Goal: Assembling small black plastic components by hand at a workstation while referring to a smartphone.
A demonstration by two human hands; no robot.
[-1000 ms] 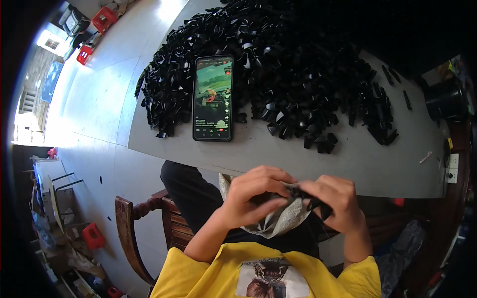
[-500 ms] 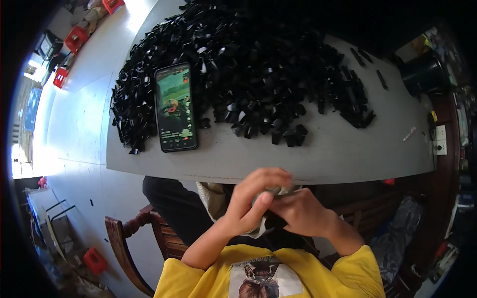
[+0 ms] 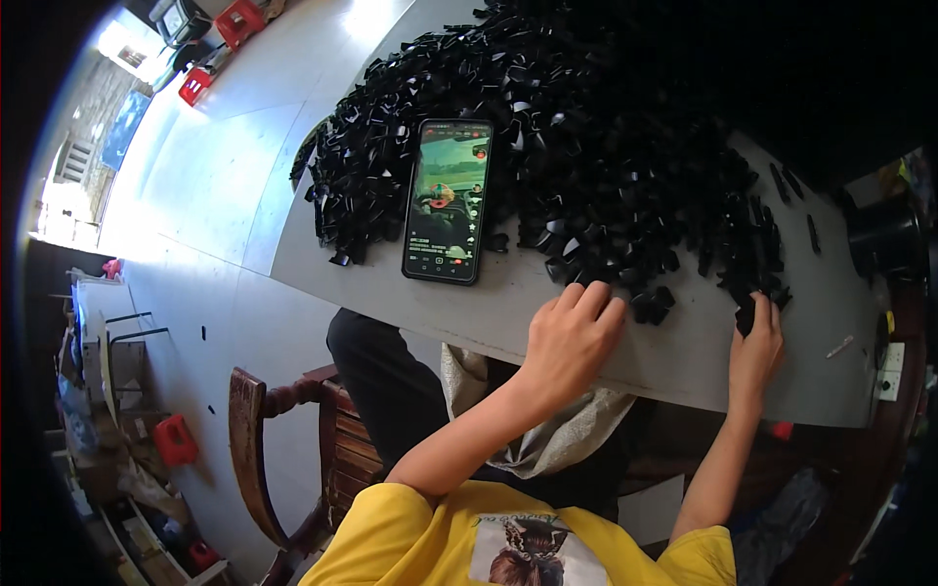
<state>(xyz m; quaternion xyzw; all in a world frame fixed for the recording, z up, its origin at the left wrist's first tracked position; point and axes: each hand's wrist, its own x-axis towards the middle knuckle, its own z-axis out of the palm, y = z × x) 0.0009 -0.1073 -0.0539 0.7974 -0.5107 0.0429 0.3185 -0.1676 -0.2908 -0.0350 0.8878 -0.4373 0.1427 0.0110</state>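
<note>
A broad heap of small, shiny black plastic pieces (image 3: 586, 166) is spread over the grey table (image 3: 664, 371). At the heap's near edge my left hand (image 3: 575, 337) has its fingers bent down beside the pieces. Its thumb and whatever the fingertips may hold are hidden. Further right, my right hand (image 3: 760, 347) pinches a black plastic piece (image 3: 746, 316) at the end of a strand of the heap. Left of my hands a phone (image 3: 447, 205) lies face up against the heap, its screen lit.
A pale woven cloth (image 3: 572, 435) lies over my lap below the table edge. To the left stands a wooden chair (image 3: 249, 454). A dark bucket-like container (image 3: 884, 234) and a white power socket (image 3: 889, 371) are at the far right. Red stools (image 3: 239, 21) stand beyond the floor.
My hands were together over my lap, around something small. They have parted and reached forward to the heap, the right one further to the right. The view has shifted.
</note>
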